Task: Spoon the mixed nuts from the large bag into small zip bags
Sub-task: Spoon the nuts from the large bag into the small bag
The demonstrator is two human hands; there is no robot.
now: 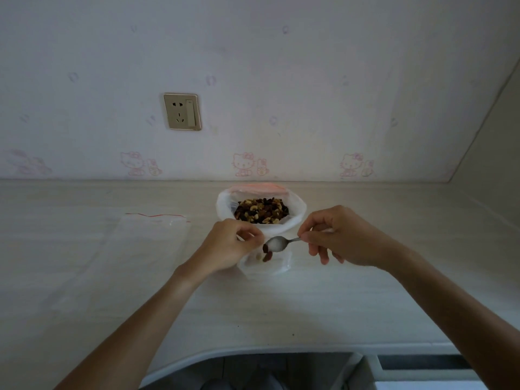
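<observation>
Plastic large bag holds mixed nuts.

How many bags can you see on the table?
3: the big nut bag at the back, a small bag held open under the spoon, and an empty one lying flat on the left. More may be stacked there.

single head-mounted wide-angle view, looked forward and down across the counter toward the back wall. sat close to the counter's near edge, both forearms entering from the bottom.
</observation>
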